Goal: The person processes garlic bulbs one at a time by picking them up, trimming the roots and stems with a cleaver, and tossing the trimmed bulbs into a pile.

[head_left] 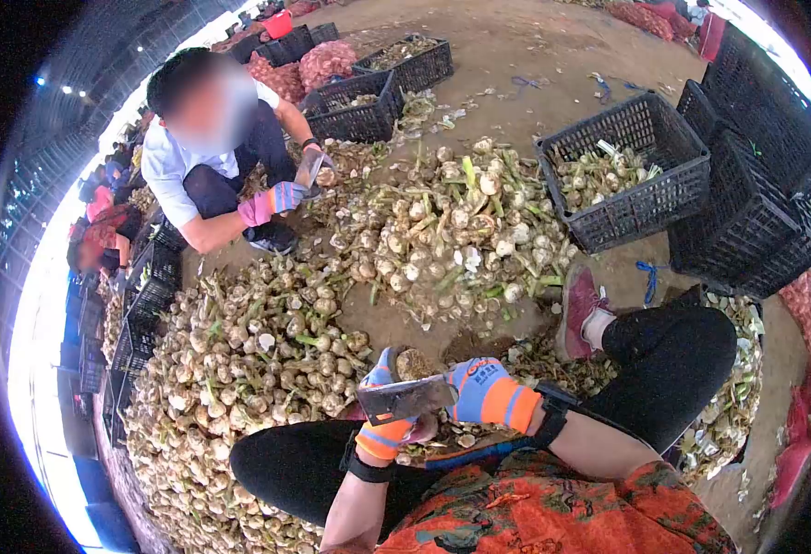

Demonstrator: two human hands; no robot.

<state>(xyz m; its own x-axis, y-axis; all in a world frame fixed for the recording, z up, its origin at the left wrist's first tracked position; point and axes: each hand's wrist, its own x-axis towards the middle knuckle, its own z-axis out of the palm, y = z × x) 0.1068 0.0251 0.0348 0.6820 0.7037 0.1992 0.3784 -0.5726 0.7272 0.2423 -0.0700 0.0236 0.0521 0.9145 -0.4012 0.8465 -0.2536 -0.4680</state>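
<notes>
My left hand (pixel 382 436), in a blue and orange glove, is closed around a garlic bulb (pixel 413 364) whose brownish root side faces up. A broad blade crosses in front of that hand and hides part of its fingers. It belongs to a knife (pixel 407 400) gripped by my right hand (pixel 489 392), gloved the same way; the handle is hidden in the fist. Both hands are over my lap, close together. Beyond them lies a pile of garlic bulbs with stems (pixel 461 222), and another heap of garlic (pixel 248 369) spreads to the left.
Across the pile a co-worker (pixel 193 157) squats, holding a blade and a bulb. A black crate (pixel 627 175) at right holds trimmed garlic, beside stacked crates (pixel 747 203). More crates (pixel 355 106) and red mesh sacks (pixel 327 63) stand behind. My shoe (pixel 581 314) rests near the pile.
</notes>
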